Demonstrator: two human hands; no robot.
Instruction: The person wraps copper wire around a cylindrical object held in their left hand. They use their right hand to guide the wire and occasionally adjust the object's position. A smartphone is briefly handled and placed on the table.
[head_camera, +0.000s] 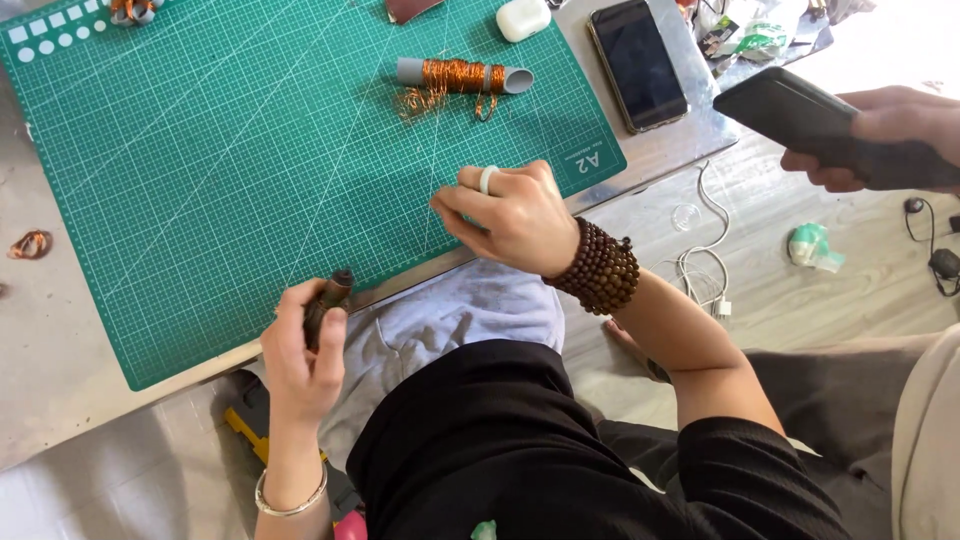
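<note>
My left hand (303, 352) grips a small dark brown spool (326, 302) at the near edge of the green cutting mat (200, 180). My right hand (510, 212), with a pale ring and a brown bead bracelet, is pinched on a thin copper wire (437, 120) that runs up the mat to a grey tube wound with copper wire (462, 76). Loose copper strands hang from that tube.
A dark phone (638, 62) and a white earbud case (523, 18) lie beyond the mat. Another person's hand (885, 135) at the right holds a black phone (800, 118). White cable (700, 262) and a green-white object (812, 246) lie on the floor. A copper coil (30, 244) sits left.
</note>
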